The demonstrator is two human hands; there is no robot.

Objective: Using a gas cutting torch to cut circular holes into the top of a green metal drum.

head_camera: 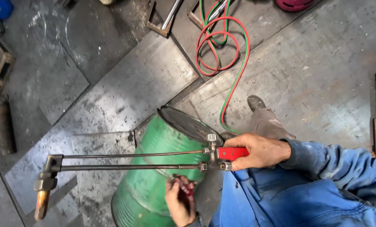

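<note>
1. A cutting torch (125,162) is lying level across the middle of the frame: two thin dark metal tubes running side by side from a red grip at centre right to an angled head at lower left, ending in a copper-coloured nozzle pointing down.
2. The right hand (261,151) is clenching around the red grip, just behind a cluster of silvery knurled valve knobs.
3. The left hand (179,201), at bottom centre, is gripping a small dark red object (184,187); its kind is too small to tell. It is sitting just below the tubes.
4. A green steel drum (154,176) is lying tilted under the torch, ribbed and scuffed, its dark round end facing the upper right.
5. Red and green hoses (221,46) are looping in a coil at top centre and trailing down toward the drum's rim.
6. Grey steel plates (129,92), scratched and dusty, are overlapping on the floor.
7. Blue work clothes (289,197) are filling the lower right; a worn shoe (255,102) is resting on a plate right of centre.
</note>
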